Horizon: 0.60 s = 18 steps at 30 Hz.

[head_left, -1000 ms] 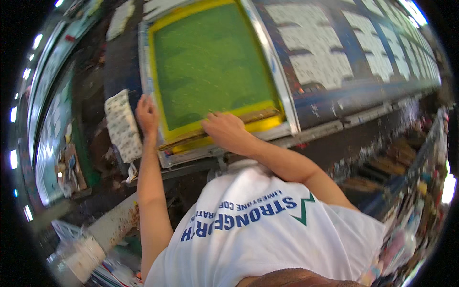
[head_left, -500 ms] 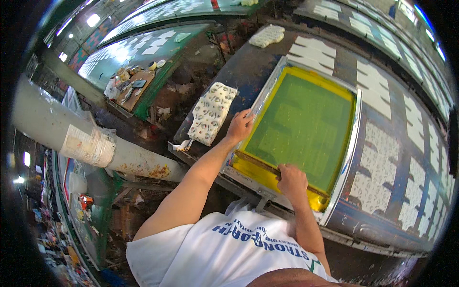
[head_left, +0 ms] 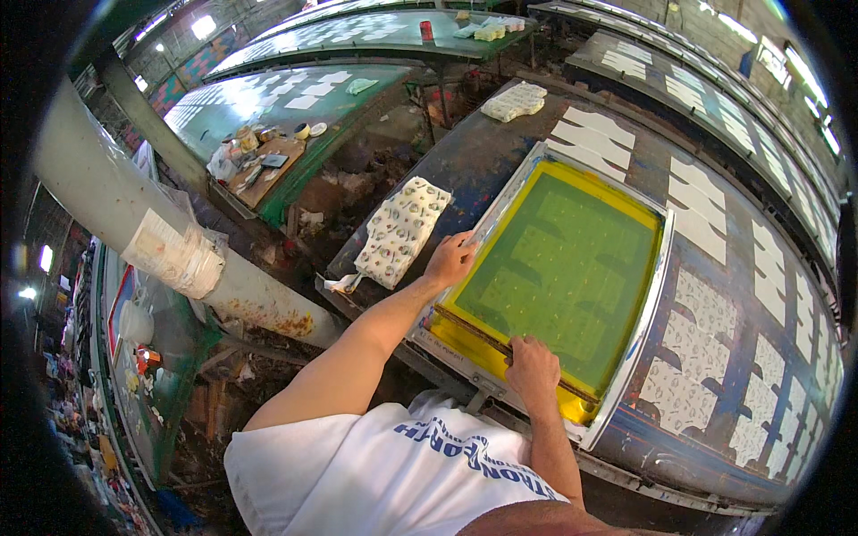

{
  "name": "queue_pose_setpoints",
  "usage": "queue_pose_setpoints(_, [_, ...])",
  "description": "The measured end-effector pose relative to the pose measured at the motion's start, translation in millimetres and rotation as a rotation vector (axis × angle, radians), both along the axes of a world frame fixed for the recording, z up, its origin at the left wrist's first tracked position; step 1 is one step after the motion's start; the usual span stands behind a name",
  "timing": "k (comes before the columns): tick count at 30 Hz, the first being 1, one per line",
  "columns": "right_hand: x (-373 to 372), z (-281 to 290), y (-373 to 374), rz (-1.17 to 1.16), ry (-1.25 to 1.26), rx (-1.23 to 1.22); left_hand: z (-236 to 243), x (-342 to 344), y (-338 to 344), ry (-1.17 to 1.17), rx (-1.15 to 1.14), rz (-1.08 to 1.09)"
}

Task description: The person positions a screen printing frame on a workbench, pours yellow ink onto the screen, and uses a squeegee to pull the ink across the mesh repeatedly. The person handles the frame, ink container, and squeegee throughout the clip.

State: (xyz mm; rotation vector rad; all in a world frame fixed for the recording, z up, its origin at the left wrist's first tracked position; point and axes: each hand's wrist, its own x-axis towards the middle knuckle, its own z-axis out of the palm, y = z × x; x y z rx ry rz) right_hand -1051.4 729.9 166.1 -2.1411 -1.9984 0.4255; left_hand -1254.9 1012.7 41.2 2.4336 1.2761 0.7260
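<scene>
Pinching the bar [head_left: 474, 329] near its middle, the right hand [head_left: 534, 362] has its grip closed around the wood, a central hold that probably keeps the long edge level. The bar lies across the near end of the framed screen [head_left: 465, 364], over a yellow strip, with the green mesh [head_left: 554, 268] stretching away beyond it. The left hand [head_left: 452, 259] rests on the frame's left rail with fingers curled, likely steadying it; whether that grip is clamped or merely resting, I cannot tell.

The screen lies flat on the dark tabletop [head_left: 463, 154], right in front of the body, covering pale shapes that show dimly through the mesh. A folded printed cloth [head_left: 404, 230] lies just beside the left hand, limiting room on that side — and a thick pillar [head_left: 268, 290] slants past beyond the left forearm. White pieces [head_left: 594, 138] sit past the far rail, printed pieces [head_left: 688, 357] to the right — close enough that a sideways slip of the frame could disturb them.
</scene>
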Motion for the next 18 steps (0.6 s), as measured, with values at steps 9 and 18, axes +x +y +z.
queue_pose_setpoints(9, [3.5, 7.5, 5.5, 0.024, 0.024, -0.01, 3.7, 0.2, -4.3, 0.021, 0.046, 0.004])
queue_pose_setpoints(18, [4.2, 9.2, 6.0, 0.027, 0.007, -0.024, 6.7, 2.2, -8.3, 0.003, 0.059, 0.02])
